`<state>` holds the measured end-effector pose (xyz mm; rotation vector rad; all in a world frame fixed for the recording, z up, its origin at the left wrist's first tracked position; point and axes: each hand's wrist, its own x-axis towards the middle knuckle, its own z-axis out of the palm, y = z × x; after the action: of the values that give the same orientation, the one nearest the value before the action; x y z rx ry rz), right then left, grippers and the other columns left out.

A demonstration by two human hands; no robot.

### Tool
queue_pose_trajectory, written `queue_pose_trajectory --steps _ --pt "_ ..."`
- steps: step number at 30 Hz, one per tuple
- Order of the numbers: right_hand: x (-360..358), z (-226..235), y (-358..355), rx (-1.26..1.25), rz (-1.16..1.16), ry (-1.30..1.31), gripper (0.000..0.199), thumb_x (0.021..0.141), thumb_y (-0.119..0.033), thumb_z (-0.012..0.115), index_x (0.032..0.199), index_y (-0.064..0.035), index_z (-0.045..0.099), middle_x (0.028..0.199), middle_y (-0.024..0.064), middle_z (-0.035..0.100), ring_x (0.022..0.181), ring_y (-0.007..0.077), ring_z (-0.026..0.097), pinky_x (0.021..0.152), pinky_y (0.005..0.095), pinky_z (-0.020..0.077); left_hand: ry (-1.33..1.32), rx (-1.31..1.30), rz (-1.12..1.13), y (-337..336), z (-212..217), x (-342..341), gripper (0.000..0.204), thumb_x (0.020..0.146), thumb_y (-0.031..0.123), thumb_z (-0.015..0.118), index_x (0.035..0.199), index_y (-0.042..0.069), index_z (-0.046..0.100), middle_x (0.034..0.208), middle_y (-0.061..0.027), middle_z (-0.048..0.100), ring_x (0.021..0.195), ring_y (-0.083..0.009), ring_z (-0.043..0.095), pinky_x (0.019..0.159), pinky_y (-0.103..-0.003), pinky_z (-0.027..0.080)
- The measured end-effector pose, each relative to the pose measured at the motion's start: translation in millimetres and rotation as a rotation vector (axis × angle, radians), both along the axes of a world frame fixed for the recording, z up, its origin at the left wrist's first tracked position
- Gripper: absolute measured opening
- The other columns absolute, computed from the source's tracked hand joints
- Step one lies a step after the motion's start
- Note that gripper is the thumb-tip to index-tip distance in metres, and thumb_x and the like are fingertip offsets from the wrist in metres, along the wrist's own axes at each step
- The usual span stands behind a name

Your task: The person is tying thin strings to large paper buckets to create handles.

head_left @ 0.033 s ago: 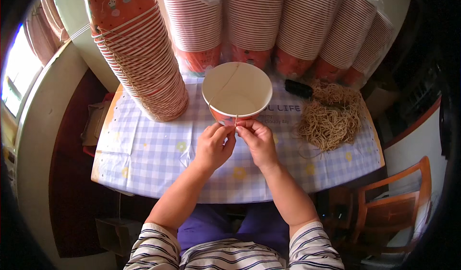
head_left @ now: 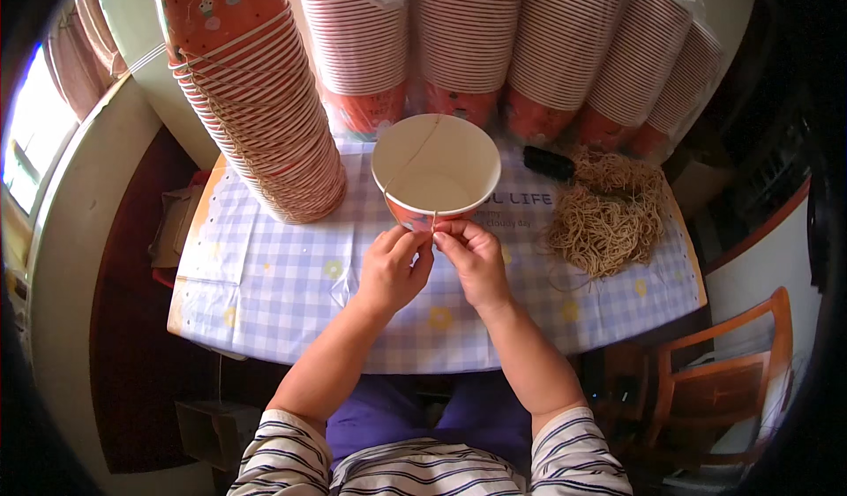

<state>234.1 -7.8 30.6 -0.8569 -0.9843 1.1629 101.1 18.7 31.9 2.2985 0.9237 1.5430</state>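
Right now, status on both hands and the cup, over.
Left hand and right hand pinch a thin string at the near rim of the paper cup. String runs across the cup's mouth. Cup stack close on the left, not touching.

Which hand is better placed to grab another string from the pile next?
Probably the right hand: the pile of tan strings lies on its side of the table, while the left hand sits farther away, both hands pinching the string at the paper cup.
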Motion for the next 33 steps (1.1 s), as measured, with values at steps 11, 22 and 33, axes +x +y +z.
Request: queue_pose_trajectory --steps 11,22,33 --pt "-4.5 -0.5 0.8 0.017 -0.054 -0.017 0.01 0.085 -0.006 0.06 0.093 -0.0006 0.062 0.086 0.001 0.063 0.077 0.0058 0.056 0.071 0.02 0.0465 0.079 0.168 0.036 0.5 3.5 1.0 0.018 0.065 -0.002 0.062 0.081 0.005 0.058 0.072 -0.0057 0.056 0.061 -0.0242 0.053 0.056 -0.034 0.042" --pt "-1.5 4.8 -1.6 -0.079 0.019 0.05 0.011 0.085 -0.007 0.06 0.093 0.0004 0.062 0.087 0.0019 0.062 0.08 0.0078 0.058 0.076 0.0218 0.0477 0.079 0.166 0.045 -0.6 3.4 0.5 0.018 0.065 -0.002 0.062 0.081 0.006 0.057 0.071 -0.0055 0.054 0.06 -0.0242 0.052 0.056 -0.034 0.041" --pt "0.2 -1.9 0.6 -0.162 0.099 0.208 0.011 0.083 -0.015 0.061 0.09 -0.007 0.063 0.072 -0.0044 0.057 0.06 0.0026 0.044 0.053 0.0183 0.0335 0.09 0.172 -0.005 -2.9 5.3 1.1 0.018 0.065 -0.001 0.063 0.081 0.005 0.057 0.073 -0.006 0.055 0.062 -0.0241 0.053 0.057 -0.034 0.042"
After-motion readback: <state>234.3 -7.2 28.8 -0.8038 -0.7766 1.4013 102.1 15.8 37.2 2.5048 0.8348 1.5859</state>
